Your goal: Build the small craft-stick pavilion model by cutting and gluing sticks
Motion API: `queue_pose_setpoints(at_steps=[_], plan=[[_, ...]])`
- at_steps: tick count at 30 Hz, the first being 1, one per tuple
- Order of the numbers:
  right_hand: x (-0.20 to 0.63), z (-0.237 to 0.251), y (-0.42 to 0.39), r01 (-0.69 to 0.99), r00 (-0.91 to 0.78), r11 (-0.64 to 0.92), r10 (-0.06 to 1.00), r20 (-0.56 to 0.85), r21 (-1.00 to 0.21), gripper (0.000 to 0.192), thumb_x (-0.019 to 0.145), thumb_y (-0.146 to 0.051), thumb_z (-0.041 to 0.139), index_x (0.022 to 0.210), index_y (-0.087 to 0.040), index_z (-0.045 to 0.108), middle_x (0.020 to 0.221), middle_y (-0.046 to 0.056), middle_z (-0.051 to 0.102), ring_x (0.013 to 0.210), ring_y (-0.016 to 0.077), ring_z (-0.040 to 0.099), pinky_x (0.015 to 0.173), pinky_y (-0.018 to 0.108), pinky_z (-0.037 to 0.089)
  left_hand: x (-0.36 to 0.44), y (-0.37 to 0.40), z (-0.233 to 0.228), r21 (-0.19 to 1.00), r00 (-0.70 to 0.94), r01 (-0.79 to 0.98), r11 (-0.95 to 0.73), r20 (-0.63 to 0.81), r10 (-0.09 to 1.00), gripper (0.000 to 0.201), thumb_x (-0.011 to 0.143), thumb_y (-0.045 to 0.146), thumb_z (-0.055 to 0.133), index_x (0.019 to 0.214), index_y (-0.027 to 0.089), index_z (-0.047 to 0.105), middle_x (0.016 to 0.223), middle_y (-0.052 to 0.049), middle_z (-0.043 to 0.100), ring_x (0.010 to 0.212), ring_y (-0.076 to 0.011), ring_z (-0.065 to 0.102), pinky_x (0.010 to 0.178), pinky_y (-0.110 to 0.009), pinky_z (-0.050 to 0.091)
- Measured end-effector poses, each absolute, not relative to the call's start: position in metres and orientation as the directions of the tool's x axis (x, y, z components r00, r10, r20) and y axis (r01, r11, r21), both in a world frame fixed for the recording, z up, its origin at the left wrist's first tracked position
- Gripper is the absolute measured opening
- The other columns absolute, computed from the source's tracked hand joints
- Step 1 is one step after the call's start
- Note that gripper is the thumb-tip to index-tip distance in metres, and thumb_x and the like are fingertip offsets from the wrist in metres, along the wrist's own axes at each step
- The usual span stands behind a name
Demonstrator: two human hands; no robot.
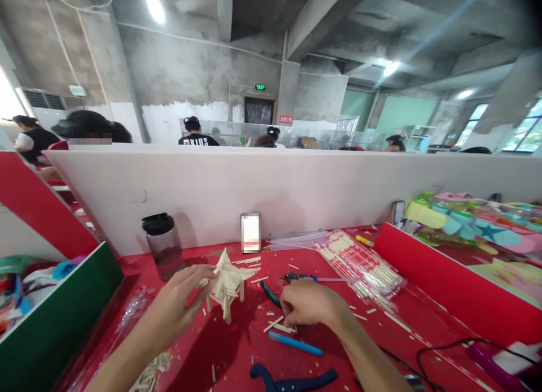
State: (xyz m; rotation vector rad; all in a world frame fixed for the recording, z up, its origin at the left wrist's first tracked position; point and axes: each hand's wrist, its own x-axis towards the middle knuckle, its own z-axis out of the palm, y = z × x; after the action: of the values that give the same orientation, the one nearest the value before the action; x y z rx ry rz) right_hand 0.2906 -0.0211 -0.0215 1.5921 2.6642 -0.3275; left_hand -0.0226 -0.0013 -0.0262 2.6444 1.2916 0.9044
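My left hand (182,301) holds a small model built of light wooden sticks (227,284), its peak pointing up, just above the red table (237,347). My right hand (307,304) rests on the table to the right of the model, fingers curled down over loose stick pieces (277,324); whether it grips one I cannot tell. Green-handled cutters (271,295) lie right by its fingers.
A dark-lidded bottle (163,251) stands at the back left. A clear bag of chopsticks (359,265) lies at the right. A blue pen (294,343) and blue-handled pliers (292,380) lie near me. White partition (296,188) behind, red divider (449,290) right, green box (55,318) left. People sit beyond.
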Motion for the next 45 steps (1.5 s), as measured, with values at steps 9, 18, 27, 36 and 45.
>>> queue_pose_setpoints(at_steps=[9, 18, 27, 36, 45], plan=[[0.264, -0.066, -0.061, 0.882, -0.467, 0.472, 0.874, -0.136, 0.006, 0.023, 0.08, -0.02, 0.077, 0.102, -0.013, 0.076, 0.102, 0.016, 0.078, 0.097, 0.0341, 0.073, 0.082, 0.037, 0.054, -0.028, -0.004, -0.024, 0.24, 0.541, 0.682, -0.691, 0.469, 0.698, 0.028, 0.101, 0.037, 0.045, 0.112, 0.026, 0.069, 0.128, -0.009, 0.071, 0.118, -0.0266, 0.067, 0.099, -0.038, 0.056], [0.26, -0.084, -0.078, 0.879, -0.439, 0.443, 0.896, 0.065, -0.177, 0.025, 0.096, -0.011, 0.051, 0.117, -0.015, 0.063, 0.105, 0.013, 0.073, 0.096, 0.0289, 0.071, 0.082, 0.033, 0.05, -0.026, -0.005, -0.028, 0.236, 0.546, 0.684, -0.691, 0.463, 0.699, 0.028, 0.101, 0.031, 0.045, 0.119, 0.028, 0.067, 0.135, -0.008, 0.067, 0.123, -0.0254, 0.064, 0.101, -0.038, 0.055], [0.248, -0.113, -0.067, 0.922, -0.375, 0.38, 0.925, 0.061, -0.082, 0.014, 0.1, -0.021, 0.053, 0.106, -0.023, 0.065, 0.091, 0.005, 0.078, 0.078, 0.0262, 0.076, 0.062, 0.028, 0.048, -0.024, -0.005, -0.032, 0.188, 0.63, 0.64, -0.745, 0.426, 0.649, 0.035, 0.099, 0.02, 0.043, 0.126, 0.03, 0.064, 0.137, -0.007, 0.064, 0.122, -0.023, 0.064, 0.1, -0.035, 0.056], [0.245, -0.108, -0.065, 0.923, -0.384, 0.384, 0.923, 0.008, -0.025, 0.012, 0.097, -0.031, 0.063, 0.108, -0.027, 0.067, 0.083, 0.004, 0.079, 0.075, 0.0286, 0.078, 0.055, 0.026, 0.046, -0.022, -0.005, -0.034, 0.137, 0.655, 0.648, -0.749, 0.403, 0.64, 0.036, 0.099, 0.018, 0.042, 0.127, 0.029, 0.063, 0.137, -0.008, 0.065, 0.121, -0.0248, 0.065, 0.098, -0.037, 0.057], [0.245, -0.101, -0.07, 0.949, -0.311, 0.31, 0.95, -0.011, -0.053, 0.041, 0.092, -0.031, 0.068, 0.13, -0.018, 0.062, 0.096, 0.014, 0.079, 0.084, 0.0336, 0.076, 0.069, 0.034, 0.055, -0.023, -0.008, -0.032, 0.109, 0.675, 0.643, -0.758, 0.388, 0.628, 0.039, 0.1, 0.014, 0.039, 0.128, 0.029, 0.061, 0.138, -0.008, 0.063, 0.121, -0.0236, 0.065, 0.097, -0.037, 0.057]])
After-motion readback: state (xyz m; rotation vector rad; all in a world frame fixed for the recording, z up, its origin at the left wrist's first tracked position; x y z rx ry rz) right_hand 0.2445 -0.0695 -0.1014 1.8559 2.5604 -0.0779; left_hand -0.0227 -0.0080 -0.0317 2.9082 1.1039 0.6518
